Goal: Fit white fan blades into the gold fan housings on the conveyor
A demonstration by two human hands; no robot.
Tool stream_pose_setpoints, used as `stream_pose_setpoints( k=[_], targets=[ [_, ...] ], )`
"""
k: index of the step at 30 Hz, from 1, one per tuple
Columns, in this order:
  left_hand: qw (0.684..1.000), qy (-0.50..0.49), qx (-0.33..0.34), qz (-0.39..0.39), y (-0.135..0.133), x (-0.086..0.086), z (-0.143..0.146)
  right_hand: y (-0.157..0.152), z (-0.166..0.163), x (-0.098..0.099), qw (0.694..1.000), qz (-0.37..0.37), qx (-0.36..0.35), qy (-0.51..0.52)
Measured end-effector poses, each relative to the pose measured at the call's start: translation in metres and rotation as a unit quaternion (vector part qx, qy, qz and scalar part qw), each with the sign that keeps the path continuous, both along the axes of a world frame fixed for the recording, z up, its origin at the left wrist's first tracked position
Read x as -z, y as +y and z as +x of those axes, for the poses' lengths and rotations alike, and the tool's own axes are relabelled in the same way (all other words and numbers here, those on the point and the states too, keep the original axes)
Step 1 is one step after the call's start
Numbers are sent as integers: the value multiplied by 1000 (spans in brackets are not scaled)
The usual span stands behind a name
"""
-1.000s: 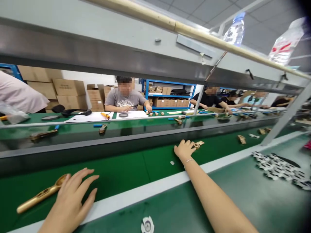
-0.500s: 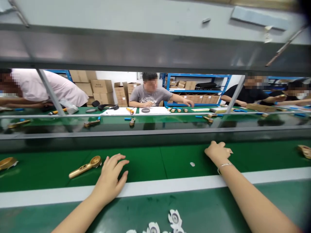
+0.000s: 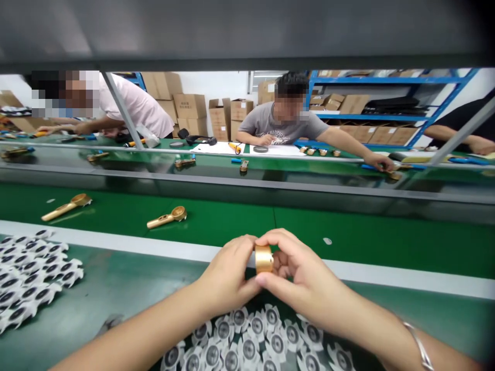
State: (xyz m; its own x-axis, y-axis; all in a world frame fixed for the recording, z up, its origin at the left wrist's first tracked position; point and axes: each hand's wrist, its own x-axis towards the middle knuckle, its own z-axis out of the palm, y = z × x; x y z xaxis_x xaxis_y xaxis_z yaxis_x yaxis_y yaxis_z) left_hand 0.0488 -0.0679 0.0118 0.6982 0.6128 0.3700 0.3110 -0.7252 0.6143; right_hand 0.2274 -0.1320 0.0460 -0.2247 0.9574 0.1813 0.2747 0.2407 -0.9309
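Observation:
Both hands meet above the near edge of the bench, around a gold fan housing whose round rim faces me edge-on. My right hand pinches that rim between thumb and fingers. Closed against its other side is my left hand, which hides whatever else of the housing lies behind it. Just below the hands, on the green worktop, lies a spread of white fan impellers with dark round centres.
Two gold housings with handles lie on the green belt beyond the white strip. More impellers cover the left worktop. A small white piece lies on the belt at right. Co-workers sit opposite, one reaching toward gold parts. A grey shelf overhangs.
My hands, apart over the belt before, have come together nearer to me and now hold a gold fan housing. The view has tilted down, showing more impellers. The co-worker's arm reaches further right.

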Motion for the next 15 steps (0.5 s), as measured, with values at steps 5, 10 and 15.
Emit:
stream_pose_setpoints(
  k=[5, 10, 15],
  targets=[
    [996, -57, -6, -69, -6, -4, 0, -9, 4, -13, 994, -80, -35, 62],
    [933, -206, 15, -296, -2, 2, 2, 1, 19, -14, 990, -128, -49, -38],
    [827, -348, 9, -442, 11, 13, 2, 6, 25, 4, 935, -123, -136, -303]
  ],
)
